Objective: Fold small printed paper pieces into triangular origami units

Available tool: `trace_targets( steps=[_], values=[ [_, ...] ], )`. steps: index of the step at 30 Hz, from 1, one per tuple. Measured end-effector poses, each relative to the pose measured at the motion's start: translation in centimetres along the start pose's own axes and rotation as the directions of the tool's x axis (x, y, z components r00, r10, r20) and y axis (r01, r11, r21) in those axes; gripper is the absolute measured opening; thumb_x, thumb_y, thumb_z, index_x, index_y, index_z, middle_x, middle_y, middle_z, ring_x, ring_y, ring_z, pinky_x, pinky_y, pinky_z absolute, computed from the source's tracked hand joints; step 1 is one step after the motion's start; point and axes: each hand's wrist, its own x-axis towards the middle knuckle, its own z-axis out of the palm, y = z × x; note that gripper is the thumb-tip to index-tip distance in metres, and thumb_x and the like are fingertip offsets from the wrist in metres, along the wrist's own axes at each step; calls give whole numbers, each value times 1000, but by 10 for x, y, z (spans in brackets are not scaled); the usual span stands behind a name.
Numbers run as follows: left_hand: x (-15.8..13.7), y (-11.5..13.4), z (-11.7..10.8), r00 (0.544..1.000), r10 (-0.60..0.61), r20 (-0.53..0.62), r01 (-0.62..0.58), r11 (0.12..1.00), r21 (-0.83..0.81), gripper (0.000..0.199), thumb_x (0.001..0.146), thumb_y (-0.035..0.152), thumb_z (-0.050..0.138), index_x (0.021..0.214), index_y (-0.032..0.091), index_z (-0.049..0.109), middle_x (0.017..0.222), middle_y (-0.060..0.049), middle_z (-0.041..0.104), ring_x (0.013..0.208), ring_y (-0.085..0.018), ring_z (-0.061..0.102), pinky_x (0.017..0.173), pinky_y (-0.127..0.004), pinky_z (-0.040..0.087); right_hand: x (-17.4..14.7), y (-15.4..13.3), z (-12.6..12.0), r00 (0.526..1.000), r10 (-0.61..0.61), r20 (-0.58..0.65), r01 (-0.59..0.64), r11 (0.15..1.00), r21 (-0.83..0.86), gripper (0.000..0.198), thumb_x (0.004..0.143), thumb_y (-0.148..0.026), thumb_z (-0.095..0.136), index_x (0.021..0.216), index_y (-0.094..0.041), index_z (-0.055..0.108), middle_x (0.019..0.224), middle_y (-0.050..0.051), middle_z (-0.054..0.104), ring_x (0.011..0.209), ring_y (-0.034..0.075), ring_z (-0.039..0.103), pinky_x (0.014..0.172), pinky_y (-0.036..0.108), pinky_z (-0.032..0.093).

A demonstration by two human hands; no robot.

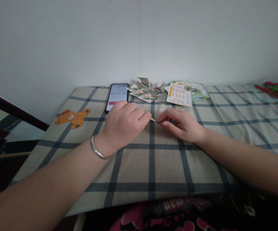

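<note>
My left hand (126, 123), with a silver bangle at the wrist, is curled into a fist over the table. From its little-finger side sticks a thin, shiny, dark-edged metal tool (154, 120); the fist hides the rest, so its kind does not show. At the tool's other end, the thumb and bent fingers of my right hand (182, 125) close on its tip. Just behind the left hand lies a phone (117, 93) with a timer on its screen. Folded paper pieces (146, 91) sit in a pile beyond both hands.
Flat printed cards (180, 94) lie stacked at the back, right of the folded pieces. Red and green strands (277, 91) rest at the far right. A checked cloth (139, 163) covers the table, with a bear figure (73, 118) at left. A wall (139, 41) stands behind.
</note>
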Motion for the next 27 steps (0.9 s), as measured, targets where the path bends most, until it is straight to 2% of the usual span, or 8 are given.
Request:
trace_targets(
  steps=[5,10,14,20,27],
  values=[
    [2,1,-2,1000,19,26,-18,1000,-2,22,90,16,49,69,22,56,62,-2,53,66,-20,50,60,-39,35,0,0,2,1000,-19,4,19,995,-96,32,81,-44,69,97,-17,63,85,3,65,73,14,61,64,26,45],
    [2,3,0,999,38,-26,-39,999,-32,22,90,19,50,69,21,56,65,-2,54,66,-19,49,62,-38,37,0,2,6,996,-10,-84,-9,975,-224,10,84,-22,61,92,-18,63,84,2,65,72,12,59,64,25,43],
    [1,5,1,998,28,-52,-33,994,-101,18,90,22,52,72,21,58,74,-2,59,74,-20,53,70,-38,42,0,4,7,991,6,-132,-39,968,-248,7,82,-17,60,89,-18,63,81,1,64,71,13,59,63,24,42],
    [0,7,4,1000,-8,15,11,972,-234,11,89,25,54,86,18,62,84,-2,65,81,-21,57,78,-37,46,0,3,7,993,-38,-111,9,968,-252,4,83,-18,60,86,-18,63,80,2,66,72,14,60,63,25,43],
    [1,9,6,999,-16,34,25,966,-256,17,90,21,51,78,19,62,78,-1,65,78,-20,59,74,-35,46,1,2,7,994,-54,-92,33,978,-208,8,87,-22,59,90,-18,64,82,3,66,72,13,61,63,25,44]
  ],
)
